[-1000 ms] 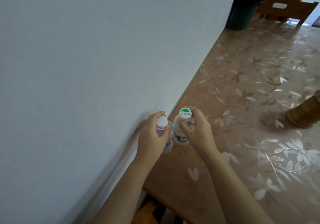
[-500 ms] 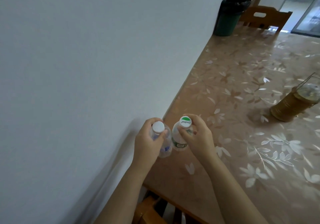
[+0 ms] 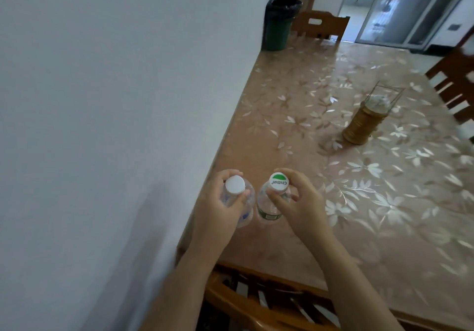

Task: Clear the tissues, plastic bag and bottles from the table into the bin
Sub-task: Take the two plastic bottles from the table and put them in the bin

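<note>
Desk (image 3: 295,115): long top under a glossy pinkish-tan cover printed with pale flowers and leaves; its left edge runs along the wall. Far left corner: green bin (image 3: 278,26) with black liner, standing on the desk. Right of centre: brown ribbed lantern (image 3: 365,120) with a wire handle, upright, well apart from the bin. Near left edge: two clear bottles, white-cap bottle (image 3: 238,197) and green-cap bottle (image 3: 272,202), upright, side by side; whether their bases touch the desk cannot be told.
</note>
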Tool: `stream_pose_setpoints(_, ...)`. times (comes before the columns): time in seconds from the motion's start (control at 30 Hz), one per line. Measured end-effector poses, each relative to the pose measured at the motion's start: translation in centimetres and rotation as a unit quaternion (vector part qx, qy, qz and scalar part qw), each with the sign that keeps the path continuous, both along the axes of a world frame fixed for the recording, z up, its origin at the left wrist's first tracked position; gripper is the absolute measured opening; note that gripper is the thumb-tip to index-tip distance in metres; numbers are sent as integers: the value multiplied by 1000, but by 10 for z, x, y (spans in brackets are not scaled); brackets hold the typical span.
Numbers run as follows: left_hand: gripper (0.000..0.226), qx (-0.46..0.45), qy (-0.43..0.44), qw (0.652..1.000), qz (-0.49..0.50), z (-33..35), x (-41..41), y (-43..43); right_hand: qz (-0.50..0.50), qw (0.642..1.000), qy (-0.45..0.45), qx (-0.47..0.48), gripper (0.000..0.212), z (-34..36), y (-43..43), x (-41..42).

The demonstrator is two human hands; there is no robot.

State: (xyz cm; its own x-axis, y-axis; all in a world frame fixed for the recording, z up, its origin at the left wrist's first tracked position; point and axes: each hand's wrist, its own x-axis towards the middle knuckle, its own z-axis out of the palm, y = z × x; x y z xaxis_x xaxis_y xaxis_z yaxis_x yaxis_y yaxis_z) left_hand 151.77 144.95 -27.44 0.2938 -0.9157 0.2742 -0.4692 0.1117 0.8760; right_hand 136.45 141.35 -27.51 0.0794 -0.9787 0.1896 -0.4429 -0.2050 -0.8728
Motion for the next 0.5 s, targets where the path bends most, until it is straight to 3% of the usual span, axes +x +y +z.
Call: stream_pose_setpoints(0.5,32,20,59,977,-206,17,-100,22,-173,984,46,-15,36,15,81,-108)
